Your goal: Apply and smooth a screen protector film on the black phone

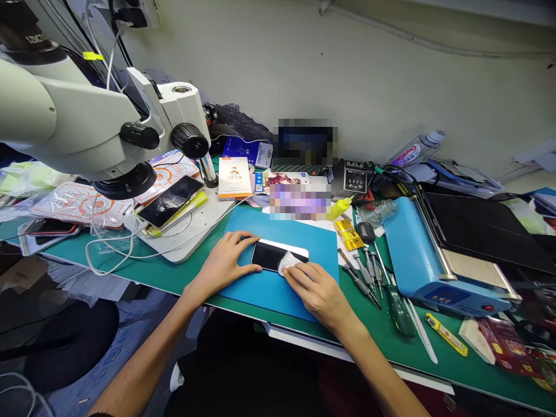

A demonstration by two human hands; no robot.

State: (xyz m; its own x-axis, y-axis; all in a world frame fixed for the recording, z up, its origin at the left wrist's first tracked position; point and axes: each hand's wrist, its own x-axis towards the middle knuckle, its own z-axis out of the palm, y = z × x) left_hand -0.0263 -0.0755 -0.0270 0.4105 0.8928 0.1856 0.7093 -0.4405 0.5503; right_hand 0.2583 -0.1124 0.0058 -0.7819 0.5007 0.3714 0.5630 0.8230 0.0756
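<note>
Green worktop (369, 334) is carrying the lot. I'm seeing a blue mat (260, 292) lying flat mid-worktop, white microscope base (191, 236) sitting to its left. Right of the mat, slim screwdrivers (362, 286), a green-handled screwdriver (399, 313), a white stick (421, 331) and a slim yellow tool (446, 335) are lying loose; a blue machine (406, 249) is standing beside them.

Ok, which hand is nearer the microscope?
Left. The left hand holds the phone, right of the microscope; the right hand, holding a white wipe, is farther right.
</note>
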